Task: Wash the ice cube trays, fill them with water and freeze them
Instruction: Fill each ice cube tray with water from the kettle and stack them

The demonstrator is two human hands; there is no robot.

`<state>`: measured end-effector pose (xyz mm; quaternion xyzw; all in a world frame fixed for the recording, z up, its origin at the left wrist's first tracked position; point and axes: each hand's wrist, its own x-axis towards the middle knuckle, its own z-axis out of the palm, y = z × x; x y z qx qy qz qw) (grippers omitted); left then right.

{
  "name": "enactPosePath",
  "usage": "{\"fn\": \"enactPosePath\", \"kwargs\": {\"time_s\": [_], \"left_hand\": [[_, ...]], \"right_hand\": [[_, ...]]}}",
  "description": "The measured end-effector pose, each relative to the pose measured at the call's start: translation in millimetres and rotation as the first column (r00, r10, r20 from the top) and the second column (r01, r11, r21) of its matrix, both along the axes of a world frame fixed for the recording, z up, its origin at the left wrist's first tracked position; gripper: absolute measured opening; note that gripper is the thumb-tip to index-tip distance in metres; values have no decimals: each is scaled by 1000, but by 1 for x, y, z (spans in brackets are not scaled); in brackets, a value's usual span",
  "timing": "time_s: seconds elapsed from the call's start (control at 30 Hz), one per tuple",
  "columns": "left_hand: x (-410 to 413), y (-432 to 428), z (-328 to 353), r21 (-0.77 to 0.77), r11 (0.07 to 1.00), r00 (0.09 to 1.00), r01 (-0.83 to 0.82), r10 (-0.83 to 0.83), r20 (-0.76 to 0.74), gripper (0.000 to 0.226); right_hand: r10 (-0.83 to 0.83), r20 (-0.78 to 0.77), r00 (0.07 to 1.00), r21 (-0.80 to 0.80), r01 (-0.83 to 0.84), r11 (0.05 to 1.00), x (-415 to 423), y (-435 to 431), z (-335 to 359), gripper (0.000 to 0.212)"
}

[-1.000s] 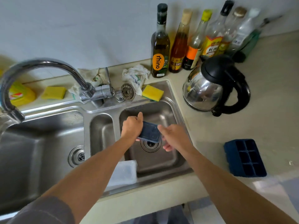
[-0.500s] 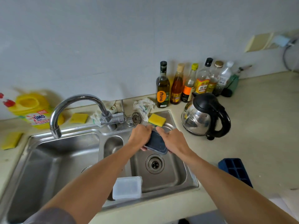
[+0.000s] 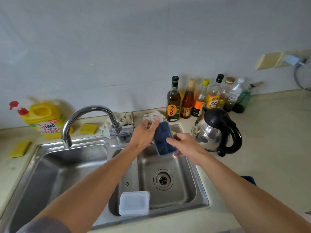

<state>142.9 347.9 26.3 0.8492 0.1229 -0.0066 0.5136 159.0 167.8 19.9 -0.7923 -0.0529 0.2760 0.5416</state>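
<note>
Over the right basin of the steel sink I hold a dark blue ice cube tray, tilted on its long edge. My left hand grips its far left edge, thumb up along the side. My right hand grips its near right end, fingers curled under it. A clear plastic lid leans in the narrow middle basin. A corner of a second blue tray shows on the counter behind my right forearm. The tap points over the left basin, and no water is seen running.
A steel and black kettle stands just right of the sink. Several bottles line the wall behind it. A yellow detergent jug, yellow sponges and crumpled cloths sit along the back of the counter.
Both hands have lifted the blue tray higher and farther back over the right basin, turning it more upright. The view has tilted up, showing more wall and less of the second tray.
</note>
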Motion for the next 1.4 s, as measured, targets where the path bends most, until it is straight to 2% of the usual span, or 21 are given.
{"fn": "enactPosePath", "kwargs": {"time_s": [0.1,0.17,0.27,0.37,0.6,0.8,0.87,0.97,1.03,1.17,1.3,1.4], "left_hand": [[-11,1,-9,-107,994,999,31,-29,17,58],[-14,7,-11,-97,988,992,116,-111,53,47],[-11,20,-5,-25,981,978,190,-187,87,33],[-7,28,5,111,967,965,228,-239,105,37],[-7,38,8,310,907,904,286,-362,225,41],[6,49,32,304,930,851,206,-323,414,40],[3,50,23,364,905,858,220,-357,369,36],[-7,51,-6,450,836,877,314,-437,200,35],[-5,53,-9,437,846,872,305,-433,229,35],[6,49,5,384,906,865,176,-329,379,44],[-6,39,-17,442,855,894,272,-395,213,37],[-5,26,-14,397,893,908,212,-330,257,35]], "right_hand": [[-116,-62,991,186,125,975,2,5,3,22],[-121,-55,991,231,130,964,5,6,7,27],[-31,17,999,200,27,979,8,4,11,34],[11,136,991,173,-34,984,10,3,16,40],[15,309,951,76,-40,996,0,10,18,32],[-67,407,911,179,-8,984,10,21,42,34],[-32,389,921,119,-16,993,4,22,36,31],[39,339,940,18,-47,999,-11,23,9,26],[-2,345,939,36,-11,999,-11,26,6,24],[-91,373,923,131,45,990,3,26,21,29],[74,269,960,7,-78,997,-7,13,4,30],[-25,279,960,89,0,996,-1,3,-4,32]]}}
